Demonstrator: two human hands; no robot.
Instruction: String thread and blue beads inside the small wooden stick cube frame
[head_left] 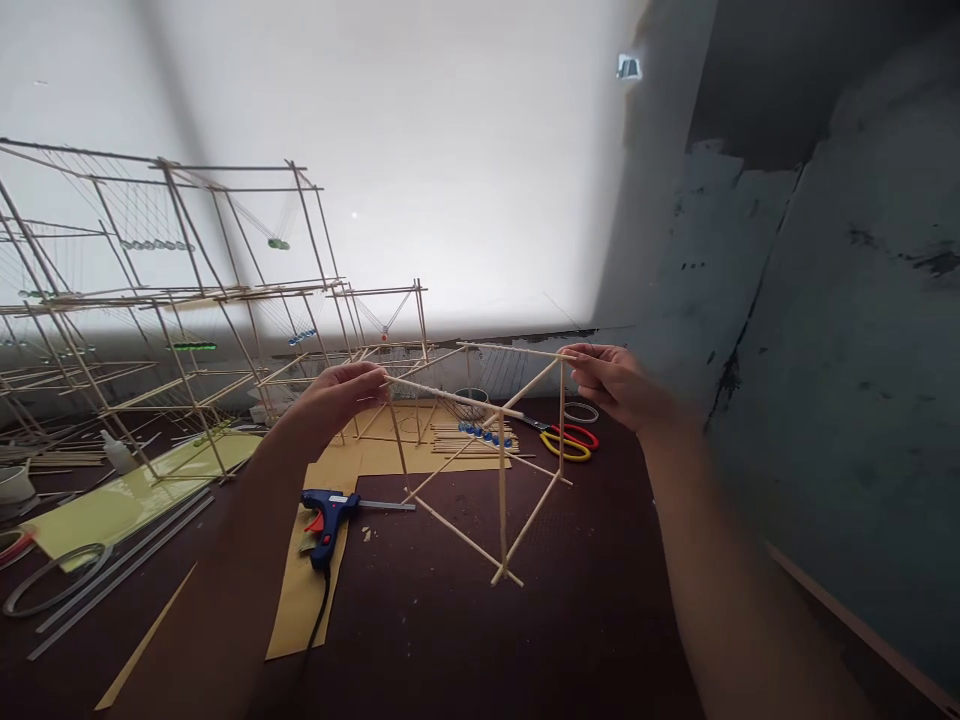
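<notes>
Between my two hands is a box-shaped frame of thin wooden sticks (502, 490), held by its upper corners and tilted. My left hand (349, 388) pinches the upper left corner. At the upper right corner, the fingers of my right hand (604, 378) are closed on the frame. A row of blue beads (486, 434) shows within the frame's outline, with thin threads above it. Below and left of the frame lies a blue glue gun (330, 518) with a glue stick in its back end. Scissors (571, 440) with red and yellow handles lie behind the frame's right side.
Tall stick structures with hanging beads (187, 290) crowd the left side. Loose sticks (442, 438) lie on brown card (315, 620). Glue sticks (124, 575), a tape ring (56, 590) and a small white bottle (118, 452) are at left. A wall (840, 400) rises at right.
</notes>
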